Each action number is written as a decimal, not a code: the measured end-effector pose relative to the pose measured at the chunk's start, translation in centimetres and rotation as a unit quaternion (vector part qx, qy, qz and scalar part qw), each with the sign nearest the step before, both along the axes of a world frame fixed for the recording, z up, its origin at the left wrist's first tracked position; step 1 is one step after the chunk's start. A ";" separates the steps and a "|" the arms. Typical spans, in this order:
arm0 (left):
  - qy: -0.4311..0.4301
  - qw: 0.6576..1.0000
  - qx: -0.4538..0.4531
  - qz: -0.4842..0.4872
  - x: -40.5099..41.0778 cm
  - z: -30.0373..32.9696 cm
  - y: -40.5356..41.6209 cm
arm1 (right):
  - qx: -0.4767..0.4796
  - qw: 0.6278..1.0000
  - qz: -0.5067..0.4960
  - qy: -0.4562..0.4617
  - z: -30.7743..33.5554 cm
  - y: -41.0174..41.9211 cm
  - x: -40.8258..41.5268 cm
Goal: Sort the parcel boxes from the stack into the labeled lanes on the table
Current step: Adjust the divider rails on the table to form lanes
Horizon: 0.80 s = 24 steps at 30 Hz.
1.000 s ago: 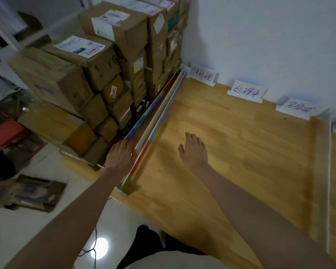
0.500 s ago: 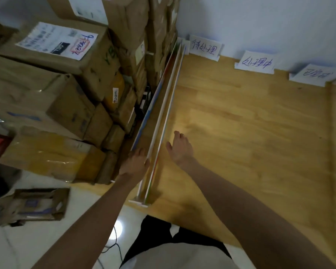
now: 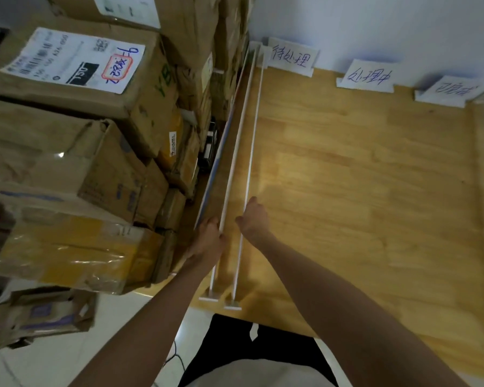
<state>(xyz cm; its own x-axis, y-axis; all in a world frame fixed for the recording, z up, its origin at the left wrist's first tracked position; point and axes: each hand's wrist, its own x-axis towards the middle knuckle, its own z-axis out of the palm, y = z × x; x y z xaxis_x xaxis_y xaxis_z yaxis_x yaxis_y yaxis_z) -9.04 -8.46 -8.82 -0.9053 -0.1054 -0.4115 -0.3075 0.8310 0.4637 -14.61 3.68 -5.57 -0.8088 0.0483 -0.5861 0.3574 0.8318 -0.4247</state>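
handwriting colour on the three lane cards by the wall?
Blue ink on white lane cards, clearest in the head view, the only one.

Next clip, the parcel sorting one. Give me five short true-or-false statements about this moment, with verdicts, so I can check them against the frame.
1. Three handwritten paper signs stand along the wall at the far edge of the table. True.
2. A parcel box already lies on the table between the dividers. False: no box lies on the wood there.
3. The left hand is at the left white divider. True.
4. The right hand holds a parcel. False: it is at the right white divider and holds no box.
5. The stack of cardboard boxes stands to the right of the table. False: it is on the left.
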 end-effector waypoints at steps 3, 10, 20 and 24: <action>-0.004 1.000 -0.005 0.012 -0.1 0.1 0.1 | 0.016 1.000 -0.007 0.003 0.5 1.1 0.2; 0.026 1.000 -0.004 -0.004 0.5 0.9 0.2 | 0.057 0.998 0.001 0.037 2.5 4.4 1.6; 0.069 0.994 -0.070 -0.051 2.9 3.1 1.0 | 0.105 0.991 -0.037 0.079 5.5 11.5 5.0; 0.063 0.994 -0.069 -0.053 3.7 4.2 1.8 | 0.127 0.987 -0.046 0.085 6.4 14.5 6.1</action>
<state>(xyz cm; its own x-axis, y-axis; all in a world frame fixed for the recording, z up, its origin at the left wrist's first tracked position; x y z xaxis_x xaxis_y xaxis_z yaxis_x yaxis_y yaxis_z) -5.34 -6.65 -4.62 -0.9580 -0.0530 -0.2819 -0.1603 0.9138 0.3731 -8.49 18.22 0.86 -0.8801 0.2537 -0.4014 0.3776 0.8864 -0.2677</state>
